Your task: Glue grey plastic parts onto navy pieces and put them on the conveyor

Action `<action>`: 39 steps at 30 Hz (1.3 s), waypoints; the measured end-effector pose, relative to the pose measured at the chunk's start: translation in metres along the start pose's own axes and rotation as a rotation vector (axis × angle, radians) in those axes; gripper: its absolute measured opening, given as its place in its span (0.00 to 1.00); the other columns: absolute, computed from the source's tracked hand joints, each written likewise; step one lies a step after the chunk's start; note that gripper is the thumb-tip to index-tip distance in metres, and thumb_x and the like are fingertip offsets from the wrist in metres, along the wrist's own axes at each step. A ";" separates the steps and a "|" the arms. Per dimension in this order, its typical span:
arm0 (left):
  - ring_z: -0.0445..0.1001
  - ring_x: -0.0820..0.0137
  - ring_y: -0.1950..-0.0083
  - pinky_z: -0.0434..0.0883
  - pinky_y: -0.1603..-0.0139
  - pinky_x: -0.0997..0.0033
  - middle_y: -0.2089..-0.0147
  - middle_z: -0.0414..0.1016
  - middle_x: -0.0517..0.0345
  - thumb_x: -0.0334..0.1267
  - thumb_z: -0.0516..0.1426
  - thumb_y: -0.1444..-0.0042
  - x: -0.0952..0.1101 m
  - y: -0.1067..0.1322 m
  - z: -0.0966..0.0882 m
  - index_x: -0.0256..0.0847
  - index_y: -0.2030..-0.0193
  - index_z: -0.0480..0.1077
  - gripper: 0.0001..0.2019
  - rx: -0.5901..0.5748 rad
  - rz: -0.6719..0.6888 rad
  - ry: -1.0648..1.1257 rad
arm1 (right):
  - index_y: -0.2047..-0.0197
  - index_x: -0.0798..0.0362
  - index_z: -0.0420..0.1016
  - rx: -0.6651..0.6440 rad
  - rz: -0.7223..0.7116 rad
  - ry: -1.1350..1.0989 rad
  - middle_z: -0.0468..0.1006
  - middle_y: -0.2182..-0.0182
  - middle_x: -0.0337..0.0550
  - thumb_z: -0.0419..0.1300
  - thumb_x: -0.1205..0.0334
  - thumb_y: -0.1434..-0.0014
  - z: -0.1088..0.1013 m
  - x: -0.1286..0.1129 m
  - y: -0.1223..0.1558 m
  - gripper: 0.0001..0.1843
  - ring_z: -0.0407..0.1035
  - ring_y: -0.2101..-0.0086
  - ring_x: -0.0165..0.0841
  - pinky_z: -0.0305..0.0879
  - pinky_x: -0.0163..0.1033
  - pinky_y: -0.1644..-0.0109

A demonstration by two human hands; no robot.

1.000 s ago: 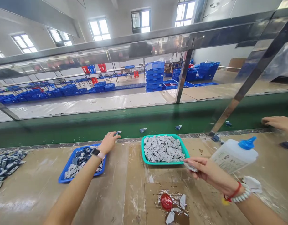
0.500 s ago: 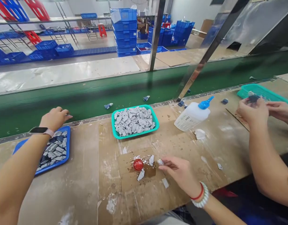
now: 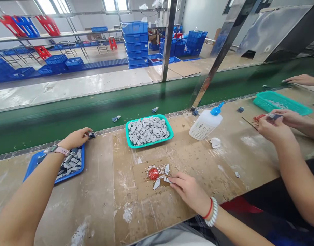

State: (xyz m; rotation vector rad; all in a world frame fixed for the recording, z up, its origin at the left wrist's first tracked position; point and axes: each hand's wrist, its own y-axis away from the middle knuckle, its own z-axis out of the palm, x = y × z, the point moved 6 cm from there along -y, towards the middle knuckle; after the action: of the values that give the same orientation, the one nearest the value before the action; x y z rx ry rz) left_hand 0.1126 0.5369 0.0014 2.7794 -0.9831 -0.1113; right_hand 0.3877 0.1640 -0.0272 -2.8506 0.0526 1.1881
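My left hand, wearing a watch, has its fingers closed on a small dark blue piece at the table's far edge. Below that wrist lies a blue tray of grey and dark pieces. My right hand pinches a flat light-grey piece low over the cardboard, beside a small red round cap. Two similar grey chips, one above and another to the left, lie close by on a wet patch. A green tray heaped with grey pieces stands beyond.
A white bottle with a blue nozzle stands right of the green tray. The green conveyor belt carries a few dark pieces. Metal posts rise behind the table. At right, a co-worker's hands handle a part near another green tray.
My left hand has come back from over the belt to the table edge, with a dark piece now showing in its fingers. My right hand has brought its grey piece down by the chips.
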 end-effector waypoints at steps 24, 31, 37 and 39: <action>0.68 0.69 0.61 0.65 0.58 0.71 0.64 0.67 0.58 0.40 0.53 0.44 0.248 0.183 0.017 0.46 0.55 0.59 0.10 0.115 0.080 1.473 | 0.63 0.45 0.74 -0.060 0.159 -0.935 0.71 0.70 0.42 0.61 0.54 0.51 -0.015 -0.036 -0.001 0.10 0.65 0.73 0.31 0.64 0.38 0.69; 0.58 0.70 0.66 0.60 0.63 0.73 0.66 0.58 0.59 0.45 0.50 0.43 0.273 0.204 0.045 0.51 0.54 0.57 0.11 0.073 0.003 1.622 | 0.62 0.48 0.73 0.121 -0.062 -0.087 0.70 0.68 0.48 0.48 0.58 0.43 0.005 -0.025 0.010 0.13 0.65 0.69 0.38 0.64 0.47 0.65; 0.59 0.68 0.66 0.60 0.62 0.70 0.68 0.60 0.58 0.47 0.46 0.42 0.278 0.210 0.037 0.48 0.55 0.57 0.11 0.109 -0.006 1.575 | 0.61 0.47 0.73 0.141 -0.034 -0.106 0.70 0.68 0.48 0.47 0.59 0.42 0.004 -0.022 0.014 0.14 0.66 0.68 0.38 0.66 0.47 0.63; 0.59 0.67 0.67 0.61 0.64 0.70 0.68 0.60 0.57 0.48 0.46 0.42 0.278 0.211 0.031 0.48 0.57 0.58 0.10 0.134 -0.040 1.524 | 0.61 0.46 0.72 0.163 -0.017 -0.268 0.71 0.68 0.46 0.49 0.59 0.43 -0.008 -0.032 0.012 0.12 0.66 0.69 0.36 0.67 0.43 0.65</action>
State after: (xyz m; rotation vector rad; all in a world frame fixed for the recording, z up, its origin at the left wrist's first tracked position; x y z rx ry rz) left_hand 0.1946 0.1963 0.0123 1.9549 -0.4338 1.7465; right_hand 0.3700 0.1514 0.0007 -2.5264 0.1075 1.4759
